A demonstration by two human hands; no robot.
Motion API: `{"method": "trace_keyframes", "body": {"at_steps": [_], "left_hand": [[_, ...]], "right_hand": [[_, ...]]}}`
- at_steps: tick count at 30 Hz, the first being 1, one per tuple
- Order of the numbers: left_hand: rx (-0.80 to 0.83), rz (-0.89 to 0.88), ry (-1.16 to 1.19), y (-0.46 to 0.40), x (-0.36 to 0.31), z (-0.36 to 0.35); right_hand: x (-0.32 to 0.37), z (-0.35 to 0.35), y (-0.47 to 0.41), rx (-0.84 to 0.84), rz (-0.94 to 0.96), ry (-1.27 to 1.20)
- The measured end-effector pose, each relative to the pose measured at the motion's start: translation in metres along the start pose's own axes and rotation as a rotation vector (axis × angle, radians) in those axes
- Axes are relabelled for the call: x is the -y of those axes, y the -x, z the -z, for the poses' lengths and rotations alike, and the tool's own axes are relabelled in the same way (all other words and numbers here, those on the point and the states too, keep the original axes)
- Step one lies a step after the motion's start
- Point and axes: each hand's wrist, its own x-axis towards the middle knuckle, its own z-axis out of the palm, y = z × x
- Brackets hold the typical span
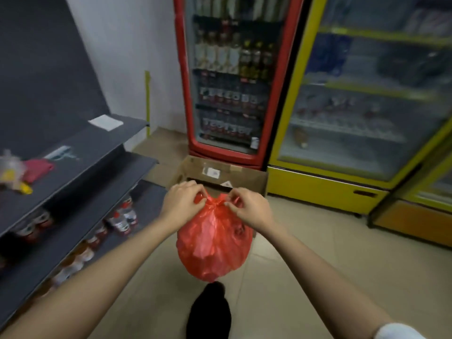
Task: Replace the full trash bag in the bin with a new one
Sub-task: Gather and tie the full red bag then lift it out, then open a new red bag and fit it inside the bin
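Full red trash bag [214,243] hangs clear of floor. My left hand [182,201] and right hand [249,207] pinch its gathered neck, fingers closed, likely knotting it shut.

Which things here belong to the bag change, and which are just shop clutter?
Job:
red trash bag
left hand and right hand, both pinching its gathered top

Lying about:
cardboard box
red fridge
yellow fridge
shelf with bottles

Bag [214,243] before box [217,177] (shelves [73,152] left).
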Motion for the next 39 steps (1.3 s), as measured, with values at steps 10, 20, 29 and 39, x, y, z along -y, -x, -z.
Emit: {"method": "trace_keyframes", "body": {"at_steps": [10, 20, 29, 39], "left_hand": [[0.076, -0.172, 0.0, -0.242, 0.015, -0.074], [0.107, 0.002, 0.018, -0.382, 0.07, -0.093], [0.012, 0.218, 0.015, -0.356, 0.098, -0.09], [-0.187, 0.932, -0.172, -0.104, 0.121, -0.027]], "right_hand": [[-0.112, 0.018, -0.189, -0.045, -0.216, 0.046], [-0.161, 0.015, -0.35, 0.017, -0.257, 0.017], [-0.137, -0.014, -0.4, 0.186, 0.016, 0.03], [0.029, -0.113, -0.359, 0.553, 0.74, 0.0]]}}
